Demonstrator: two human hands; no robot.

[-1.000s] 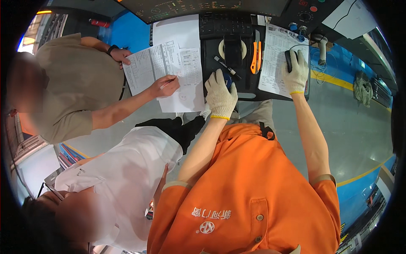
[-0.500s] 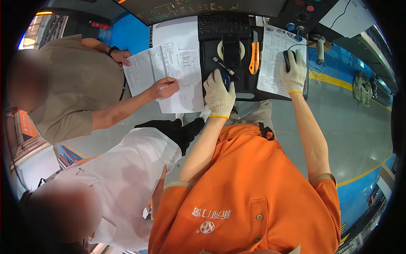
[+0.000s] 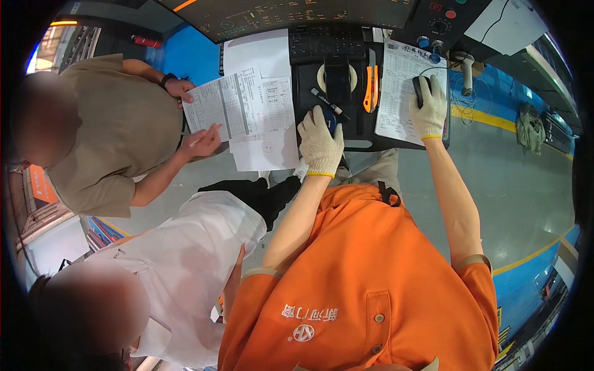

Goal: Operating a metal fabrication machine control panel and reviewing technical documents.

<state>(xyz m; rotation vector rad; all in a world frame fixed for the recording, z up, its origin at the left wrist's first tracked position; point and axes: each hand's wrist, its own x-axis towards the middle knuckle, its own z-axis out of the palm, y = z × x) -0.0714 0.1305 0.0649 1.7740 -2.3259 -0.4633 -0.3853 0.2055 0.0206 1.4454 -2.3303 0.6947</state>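
My left hand, in a cream knit glove, lies at the front of the black desk, thumb and fingers around a dark blue rounded object. Most of that object is hidden under the glove. A black marker lies just beyond it. My right hand, gloved alike, is curled over a black computer mouse. Beneath the mouse is a printed sheet. Between my hands an orange utility knife lies lengthwise, beside a roll of tape partly covered by a black object.
A keyboard sits below a screen. At left, a co-worker holds printed papers and a pen; another person in white stands nearer. A handheld scanner and a control panel are at right.
The co-worker's pen hand has drawn back left, off the papers. My left hand and the dark blue object have barely shifted; my right hand stays on the mouse.
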